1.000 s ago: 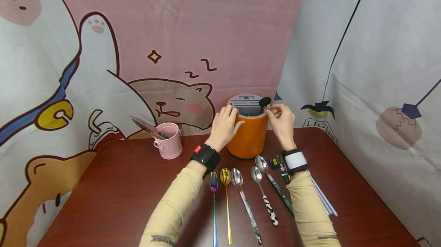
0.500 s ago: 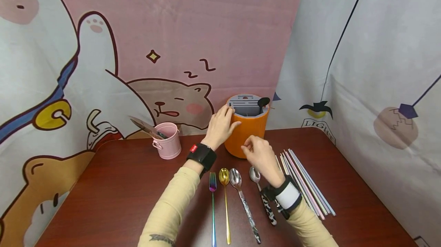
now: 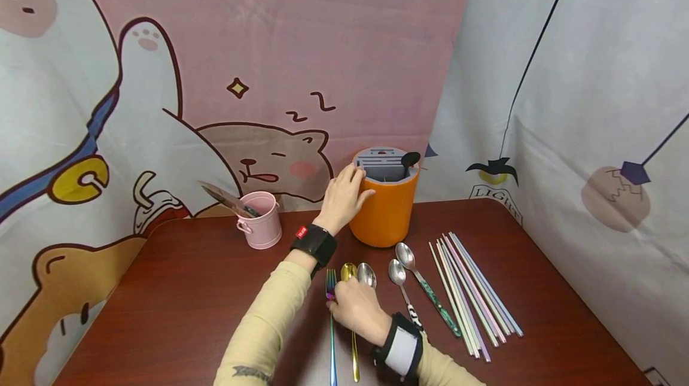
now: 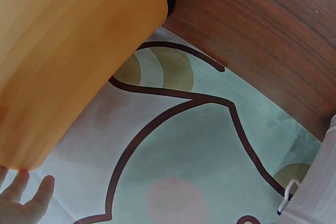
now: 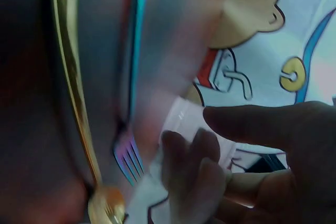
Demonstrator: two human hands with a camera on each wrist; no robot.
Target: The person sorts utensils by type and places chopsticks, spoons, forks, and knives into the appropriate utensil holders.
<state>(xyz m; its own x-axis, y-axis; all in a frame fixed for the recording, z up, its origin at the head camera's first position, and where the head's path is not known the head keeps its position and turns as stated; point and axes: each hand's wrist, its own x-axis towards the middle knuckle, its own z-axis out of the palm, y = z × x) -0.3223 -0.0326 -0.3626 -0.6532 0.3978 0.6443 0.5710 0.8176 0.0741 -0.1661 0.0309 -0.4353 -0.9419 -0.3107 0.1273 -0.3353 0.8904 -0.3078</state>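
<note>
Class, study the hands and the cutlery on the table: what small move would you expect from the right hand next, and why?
Probably the right hand closes its grip on the iridescent fork and lifts it. Its fingers hover at the fork's neck beside the gold spoon, not clearly holding either. The left hand rests on the rim of the orange cutlery holder, which already holds one black utensil.

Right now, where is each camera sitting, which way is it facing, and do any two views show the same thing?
Head: worn on the head, facing forward and down at the table; shows both forearms, the left hand on the orange holder, the right hand over the cutlery.
Left wrist: beside the orange holder's wall, facing the backdrop; only fingertips show.
Right wrist: low over the table, blurred; shows fingers, the rainbow fork and the gold spoon.
Shared: head and left wrist both show the orange holder and the pink bucket.
</note>
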